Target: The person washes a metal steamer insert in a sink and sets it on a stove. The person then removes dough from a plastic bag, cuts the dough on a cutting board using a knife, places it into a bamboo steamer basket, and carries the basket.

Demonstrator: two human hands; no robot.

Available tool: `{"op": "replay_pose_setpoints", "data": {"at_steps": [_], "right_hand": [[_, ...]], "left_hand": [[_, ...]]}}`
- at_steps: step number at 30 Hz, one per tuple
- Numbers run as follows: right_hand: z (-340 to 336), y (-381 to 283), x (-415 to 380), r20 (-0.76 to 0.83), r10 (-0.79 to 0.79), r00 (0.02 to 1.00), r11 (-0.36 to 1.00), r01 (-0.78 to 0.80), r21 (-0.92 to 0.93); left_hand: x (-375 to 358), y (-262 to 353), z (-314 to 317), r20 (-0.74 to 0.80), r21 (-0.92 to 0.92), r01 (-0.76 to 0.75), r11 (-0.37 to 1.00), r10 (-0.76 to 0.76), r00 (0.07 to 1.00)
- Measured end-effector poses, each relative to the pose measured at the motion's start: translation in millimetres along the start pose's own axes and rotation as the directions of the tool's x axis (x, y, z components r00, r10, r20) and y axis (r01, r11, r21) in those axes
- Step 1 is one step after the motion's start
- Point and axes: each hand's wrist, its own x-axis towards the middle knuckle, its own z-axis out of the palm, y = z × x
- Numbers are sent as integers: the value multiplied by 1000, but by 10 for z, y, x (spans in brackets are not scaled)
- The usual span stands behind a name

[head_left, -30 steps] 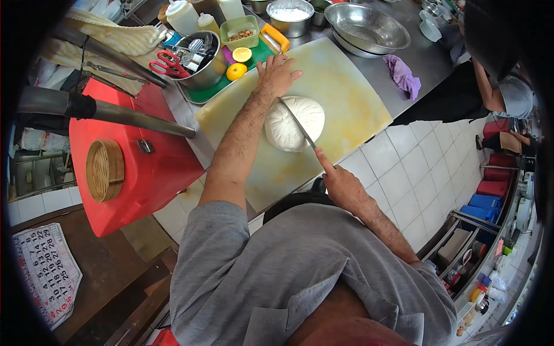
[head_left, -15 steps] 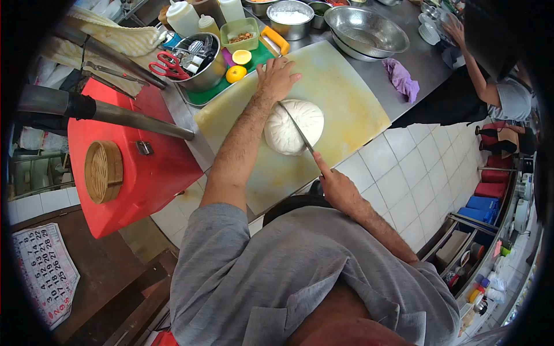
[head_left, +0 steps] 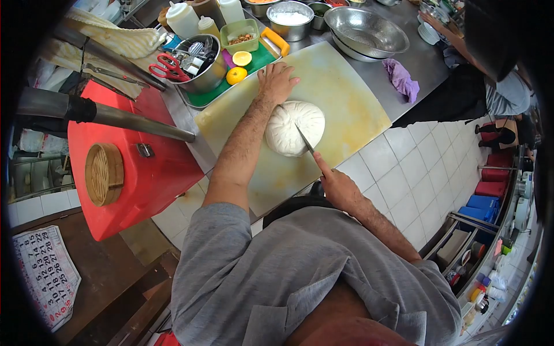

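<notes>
A round, pleated ball of white dough point(head_left: 283, 134) rests on the large yellowed cutting board point(head_left: 346, 95). My right hand point(head_left: 341, 189) is closed around the handle of a knife point(head_left: 306, 140), forefinger stretched along its top. The far part of the blade is hidden, sunk into the middle of the dough; the near part shows above it. My left hand point(head_left: 278, 82) lies on the board just beyond the dough, fingers spread, with no object visible in it. Its wrist is close to the dough's far left side.
Behind the left hand are a halved lemon point(head_left: 242, 59), a yellow-handled tool point(head_left: 276, 42) and a steel pot of utensils point(head_left: 205, 72). Steel bowls point(head_left: 369, 34) and a purple cloth point(head_left: 401, 79) stand to the right. A red cooler point(head_left: 138, 179) is at left; another person point(head_left: 508, 95) works far right.
The knife's blade has gone down into the dough, so less of it shows. My left hand stays nearly in place. The other person's arm has shifted at far right.
</notes>
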Motion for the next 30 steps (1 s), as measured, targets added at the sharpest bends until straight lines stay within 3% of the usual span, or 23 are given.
{"op": "replay_pose_setpoints", "data": {"at_steps": [5, 8, 11, 13, 14, 20, 22, 23, 25, 26, 28, 30], "right_hand": [[79, 23, 29, 17, 44, 999, 999, -44, 28], [238, 141, 64, -76, -17, 997, 999, 15, -29], [146, 104, 76, -50, 3, 999, 999, -1, 40], [-78, -102, 47, 106, 130, 986, 991, -132, 19], [-49, -82, 48, 88, 133, 987, 991, -135, 22], [57, -28, 17, 54, 146, 988, 989, -148, 26], [171, 91, 67, -3, 67, 998, 995, -66, 74], [171, 108, 66, -6, 43, 999, 997, -43, 57], [211, 157, 81, -38, 0, 999, 998, 3, 59], [235, 194, 86, -69, -26, 997, 998, 30, 58], [283, 233, 113, -88, -59, 994, 997, 63, 52], [281, 269, 120, -108, -79, 991, 995, 85, 49]], "left_hand": [[-4, -3, -17, -22, -13, -13, 1000, 13, 1000], [-4, 1, -14, -39, -8, -28, 1000, 28, 999], [-2, -49, 91, -66, -27, -31, 999, 29, 997], [-29, -92, 150, -98, -41, -29, 999, 24, 995], [-13, -106, 161, -101, -26, -26, 999, 23, 995], [-47, 37, -84, -36, 83, -11, 996, 14, 999], [-305, 273, -485, -104, -58, -55, 997, 49, 993], [-494, 400, -654, -107, -41, -49, 998, 44, 993], [-845, 678, -881, 142, -32, -66, 997, 70, 987], [-932, 762, -879, 139, -20, -56, 998, 59, 989], [-1088, 898, -783, 283, 65, -25, 998, 5, 959], [-1060, 783, -554, 278, 44, -21, 999, 8, 960]]}}
